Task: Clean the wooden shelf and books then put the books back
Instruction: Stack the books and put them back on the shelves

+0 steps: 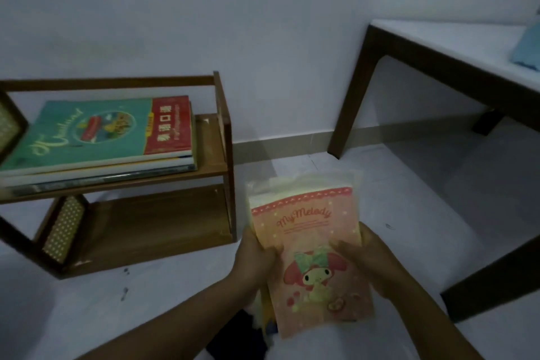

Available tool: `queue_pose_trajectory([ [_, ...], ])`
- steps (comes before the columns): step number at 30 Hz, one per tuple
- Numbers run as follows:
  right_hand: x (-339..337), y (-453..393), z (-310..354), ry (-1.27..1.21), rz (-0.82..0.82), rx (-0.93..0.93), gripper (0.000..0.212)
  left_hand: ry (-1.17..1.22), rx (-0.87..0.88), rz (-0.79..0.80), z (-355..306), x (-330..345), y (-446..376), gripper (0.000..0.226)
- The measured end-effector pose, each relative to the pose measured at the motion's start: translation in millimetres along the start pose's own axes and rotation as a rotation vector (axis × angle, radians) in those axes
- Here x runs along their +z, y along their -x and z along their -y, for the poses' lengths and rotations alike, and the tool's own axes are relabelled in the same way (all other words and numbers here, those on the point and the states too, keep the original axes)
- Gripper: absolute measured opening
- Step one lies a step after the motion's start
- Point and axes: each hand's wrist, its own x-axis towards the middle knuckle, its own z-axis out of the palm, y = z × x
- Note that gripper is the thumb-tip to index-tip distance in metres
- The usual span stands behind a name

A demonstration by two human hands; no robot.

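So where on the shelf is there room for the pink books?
The lower shelf board is bare from the dotted panel to the right side. The top board has only a narrow strip right of the book stack. Both hands, left hand and right hand, hold the pink books.

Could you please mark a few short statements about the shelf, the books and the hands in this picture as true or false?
1. Both hands hold the pink My Melody book. True: the left hand is at its left edge, the right hand at its right edge.
2. The wooden shelf's upper level is bare. False: a stack of books lies flat there, with a teal book on top.
3. A red book lies on the teal book. True.
4. The lower shelf level is packed with books. False: no books show there.
5. The shelf stands on the dark table. False: it stands on the floor, left of the table.
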Motion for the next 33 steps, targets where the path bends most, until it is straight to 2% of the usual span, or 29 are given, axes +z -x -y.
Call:
queue_pose_trajectory([
  [4, 27.6, 24.8, 62.2, -0.074, 0.036, -0.164, 0.035, -0.018, 0.317, 0.011, -51.5, -52.8, 39.7, 0.038],
  [9, 114.4, 41.4, 99.3, -0.15, 0.149, -0.301, 0.045, -0.166, 0.507, -0.13, -67.8, -147.1, 88.1, 0.041],
  [16, 239.8, 48.2, 70.5, -0.166, 0.319, -0.262, 0.039, -0.194, 0.444, -0.341, -10.1, -235.2, 140.2, 0.042],
  [19, 270.7, 51.0, 53.5, -0.161, 0.381, -0.237, 0.032, -0.134, 0.365, -0.363, 23.4, -253.1, 151.8, 0.04],
  [23, 292.6, 48.9, 25.4, -0.161, 0.418, -0.175, 0.033, -0.093, 0.302, -0.36, 59.5, -267.9, 156.0, 0.045],
  [26, 299.0, 46.0, 5.3, -0.129, 0.424, -0.18, 0.041, -0.04, 0.238, -0.35, 81.2, -269.9, 155.0, 0.059],
  [29, 303.7, 45.2, -6.8, -0.095, 0.412, -0.204, 0.047, -0.006, 0.206, -0.42, 96.7, -265.9, 152.5, 0.077],
  [33, 309.6, 46.5, -13.4, -0.11, 0.375, -0.19, 0.044, 0.044, 0.172, -0.504, 101.9, -258.7, 144.4, 0.077],
])
